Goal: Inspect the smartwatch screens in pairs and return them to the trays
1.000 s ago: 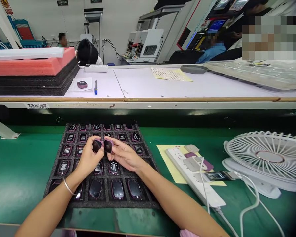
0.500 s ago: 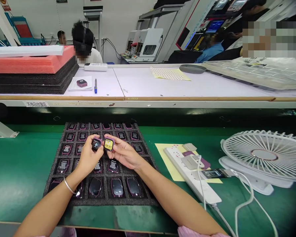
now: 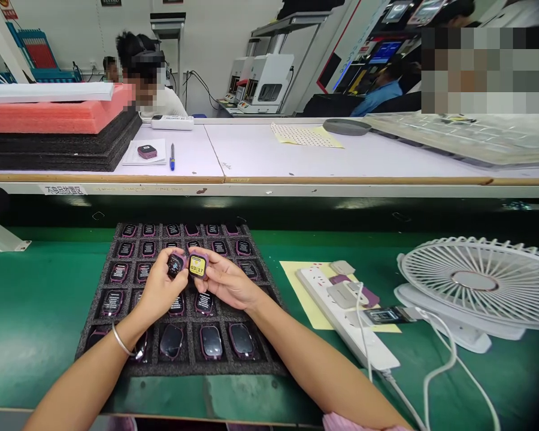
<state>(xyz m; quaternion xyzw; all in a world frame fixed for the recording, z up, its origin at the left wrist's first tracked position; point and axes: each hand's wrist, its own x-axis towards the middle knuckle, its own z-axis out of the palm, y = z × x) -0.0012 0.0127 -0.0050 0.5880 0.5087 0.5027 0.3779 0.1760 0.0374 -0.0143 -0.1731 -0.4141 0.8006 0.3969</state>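
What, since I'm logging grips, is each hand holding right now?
Left hand: closed on the dark-screen smartwatch.
Right hand: closed on the yellow-screen smartwatch.

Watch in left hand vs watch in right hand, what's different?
The left-hand watch shows a dark screen; the right-hand watch shows a bright yellow one reading 03:17. The left-hand watch is turned at an angle, the right-hand watch sits squarer to the camera. Both have purple cases and are pinched over the foam tray.
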